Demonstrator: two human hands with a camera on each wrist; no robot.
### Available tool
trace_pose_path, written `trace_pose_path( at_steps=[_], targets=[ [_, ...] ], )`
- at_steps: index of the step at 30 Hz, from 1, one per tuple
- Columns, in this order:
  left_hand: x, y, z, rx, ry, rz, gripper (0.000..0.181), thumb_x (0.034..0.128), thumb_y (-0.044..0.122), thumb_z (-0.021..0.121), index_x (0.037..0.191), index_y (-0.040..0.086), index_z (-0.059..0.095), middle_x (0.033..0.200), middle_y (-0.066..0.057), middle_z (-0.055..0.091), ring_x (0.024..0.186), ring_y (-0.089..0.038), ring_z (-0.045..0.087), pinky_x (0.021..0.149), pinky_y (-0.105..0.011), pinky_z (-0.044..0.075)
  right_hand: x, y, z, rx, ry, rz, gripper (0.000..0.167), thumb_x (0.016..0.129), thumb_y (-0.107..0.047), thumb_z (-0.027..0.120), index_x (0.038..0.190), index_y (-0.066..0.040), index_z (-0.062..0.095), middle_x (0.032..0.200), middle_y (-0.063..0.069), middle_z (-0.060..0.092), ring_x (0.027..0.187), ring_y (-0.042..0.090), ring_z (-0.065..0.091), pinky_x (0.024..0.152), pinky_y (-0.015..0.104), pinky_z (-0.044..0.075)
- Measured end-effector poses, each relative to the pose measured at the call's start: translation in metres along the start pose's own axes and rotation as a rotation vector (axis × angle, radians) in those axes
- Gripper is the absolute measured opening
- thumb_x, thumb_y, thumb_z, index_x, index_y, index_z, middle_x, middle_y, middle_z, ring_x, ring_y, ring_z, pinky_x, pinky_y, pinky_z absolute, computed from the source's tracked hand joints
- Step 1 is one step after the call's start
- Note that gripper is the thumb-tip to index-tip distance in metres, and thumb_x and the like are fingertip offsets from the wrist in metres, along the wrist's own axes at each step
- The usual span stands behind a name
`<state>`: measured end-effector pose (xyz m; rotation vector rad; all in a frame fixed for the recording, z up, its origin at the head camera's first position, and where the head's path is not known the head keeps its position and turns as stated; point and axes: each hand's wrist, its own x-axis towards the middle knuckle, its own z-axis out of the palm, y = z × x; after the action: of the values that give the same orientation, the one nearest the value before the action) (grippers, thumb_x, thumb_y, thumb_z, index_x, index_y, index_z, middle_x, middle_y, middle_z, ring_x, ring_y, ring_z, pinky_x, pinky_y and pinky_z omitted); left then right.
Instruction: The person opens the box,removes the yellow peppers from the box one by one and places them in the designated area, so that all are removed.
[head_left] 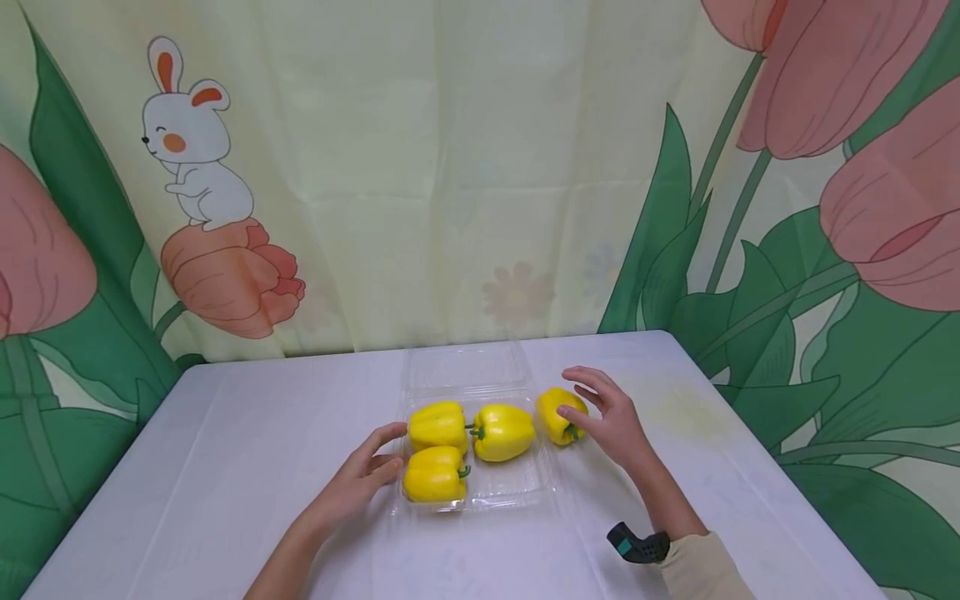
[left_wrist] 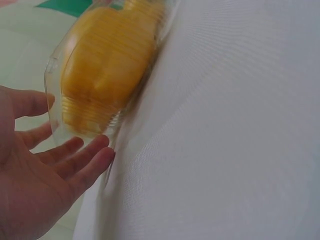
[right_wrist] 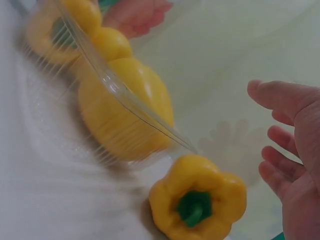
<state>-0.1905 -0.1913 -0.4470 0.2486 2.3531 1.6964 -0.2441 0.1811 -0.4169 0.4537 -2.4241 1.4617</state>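
Three yellow peppers lie in a clear plastic container, two at its left side and one at the upper right. A fourth yellow pepper stands on the table just outside the container's right edge. Beside that pepper my right hand is spread; the right wrist view shows a gap between my right hand and the pepper. My left hand has its fingers at the container's left wall, and in the left wrist view my left hand touches that wall.
The container's clear lid lies folded open towards the back of the white-covered table. A curtain with printed flowers and a rabbit hangs behind the table. A dark band is on my right wrist.
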Motion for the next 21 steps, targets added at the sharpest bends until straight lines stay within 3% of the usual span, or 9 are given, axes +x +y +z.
trace_pose_path(
  at_steps=[7,15,21],
  targets=[
    [-0.001,0.001,-0.001,-0.007,-0.009,0.012,0.05,0.0996,0.019,0.052,0.146,0.016,0.035,0.156,-0.012,0.031,0.132,-0.035,0.049,0.103,-0.042,0.049,0.0,0.0,-0.001,0.001,0.002,-0.007,0.046,0.084,-0.013,0.075,0.127,-0.011,0.06,0.136,0.007,0.054,0.129,0.023,0.049,0.102,0.038,0.044],
    [0.001,0.0,0.0,0.001,0.027,-0.025,0.049,0.0983,0.02,0.055,0.144,0.022,0.038,0.155,-0.007,0.034,0.13,-0.031,0.052,0.101,-0.037,0.051,0.002,-0.004,0.002,0.028,-0.003,-0.014,0.046,0.083,-0.007,0.074,0.127,-0.009,0.06,0.135,0.008,0.054,0.128,0.024,0.049,0.103,0.04,0.045],
    [0.002,-0.001,0.0,0.006,0.015,-0.011,0.049,0.0982,0.02,0.055,0.145,0.022,0.038,0.155,-0.009,0.034,0.129,-0.031,0.053,0.1,-0.036,0.051,0.001,-0.01,0.004,0.018,-0.009,-0.024,0.046,0.083,-0.009,0.075,0.127,-0.01,0.06,0.136,0.008,0.054,0.129,0.024,0.049,0.102,0.038,0.045]
  ],
)
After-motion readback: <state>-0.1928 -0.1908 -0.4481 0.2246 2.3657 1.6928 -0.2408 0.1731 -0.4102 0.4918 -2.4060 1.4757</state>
